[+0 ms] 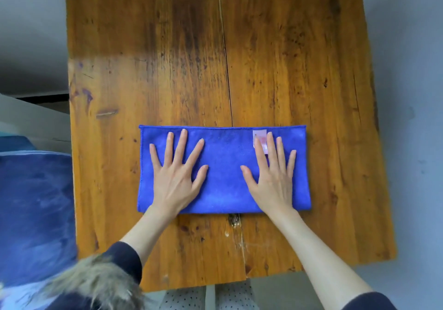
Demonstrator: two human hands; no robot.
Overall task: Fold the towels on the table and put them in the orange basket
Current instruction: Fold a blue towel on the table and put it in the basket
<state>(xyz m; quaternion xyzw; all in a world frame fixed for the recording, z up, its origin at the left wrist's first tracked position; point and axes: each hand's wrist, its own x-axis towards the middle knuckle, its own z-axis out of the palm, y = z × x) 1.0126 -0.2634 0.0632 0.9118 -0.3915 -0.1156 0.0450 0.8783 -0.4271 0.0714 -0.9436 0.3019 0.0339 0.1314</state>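
From the head camera, a blue microfibre towel (pixel 223 170), folded into a long rectangle, lies flat on the near half of the worn orange-brown wooden surface (pixel 167 58), across the crack between its two planks. The left hand (pixel 176 173) lies flat on the towel's left half, fingers straight and spread, grasping nothing. The right hand (pixel 273 175) lies flat on the right half, fingers straight, its index finger partly covering a small pale pink label (pixel 260 136). A dark blue cushioned seat (pixel 33 213) stands just beside the surface's left edge; grey floor (pixel 412 70) surrounds it
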